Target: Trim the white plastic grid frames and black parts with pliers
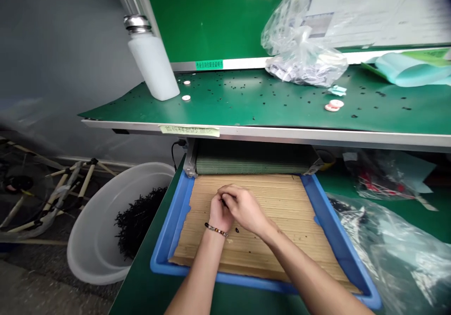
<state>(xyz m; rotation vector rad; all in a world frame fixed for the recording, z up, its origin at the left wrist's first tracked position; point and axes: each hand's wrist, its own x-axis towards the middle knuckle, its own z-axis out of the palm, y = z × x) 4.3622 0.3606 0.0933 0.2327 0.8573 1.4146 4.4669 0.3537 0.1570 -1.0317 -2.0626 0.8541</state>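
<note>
My left hand (221, 215), with a beaded bracelet (216, 230) on its wrist, meets my right hand (245, 209) above a slatted bamboo mat (282, 225). The fingers of both hands are closed together around a small black piece (223, 202), which they mostly hide. A few similar black bits (237, 230) lie on the mat just below my right hand. The mat rests inside a blue plastic tray (176, 230), and both my forearms reach over the tray's front rim.
A white tub (95, 230) of black pieces stands left of the tray. Above, a green shelf (246, 103) carries scattered black bits, a white bottle (153, 63) and a plastic bag (303, 56). Clear plastic sheeting (398, 244) bulges at the right.
</note>
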